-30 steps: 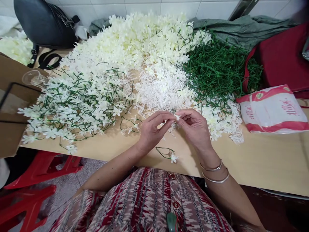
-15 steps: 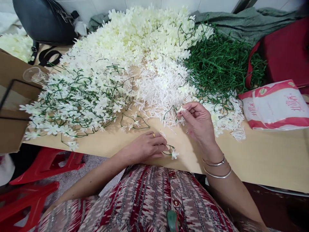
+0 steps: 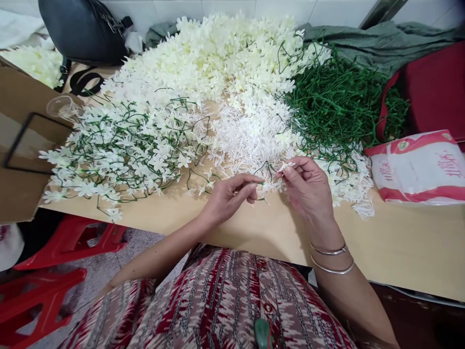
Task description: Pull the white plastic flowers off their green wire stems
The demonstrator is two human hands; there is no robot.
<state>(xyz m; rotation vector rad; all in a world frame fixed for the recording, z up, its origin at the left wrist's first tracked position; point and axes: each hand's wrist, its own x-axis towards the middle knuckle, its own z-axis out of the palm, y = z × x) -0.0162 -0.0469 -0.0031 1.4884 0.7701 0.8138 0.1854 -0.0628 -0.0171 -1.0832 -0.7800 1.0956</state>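
Observation:
My left hand (image 3: 234,195) is closed in a pinch on a thin green artificial flower stem, its tip just showing at the fingers. Facing it, my right hand (image 3: 308,186) pinches a small white artificial flower (image 3: 288,166) between thumb and forefinger. The fingertips of the two hands are a short gap apart, above the near edge of a heap of thin white stamens (image 3: 240,138). Left of my hands lies a pile of white flowers on green stems (image 3: 127,150). Loose cream-white petals (image 3: 214,53) are heaped behind, and bare green stems (image 3: 337,99) at the back right.
A cardboard box (image 3: 22,145) with a black wire frame stands at the left edge of the table (image 3: 407,247). A black bag (image 3: 82,34) sits behind it. On the right are a pink-and-white packet (image 3: 417,167) and a red bag (image 3: 436,89). Red stools (image 3: 72,242) stand below left.
My left hand has risen from the table's front edge, moving up toward my right hand with the stem. My right hand still pinches the white flower. The whole view has shifted slightly.

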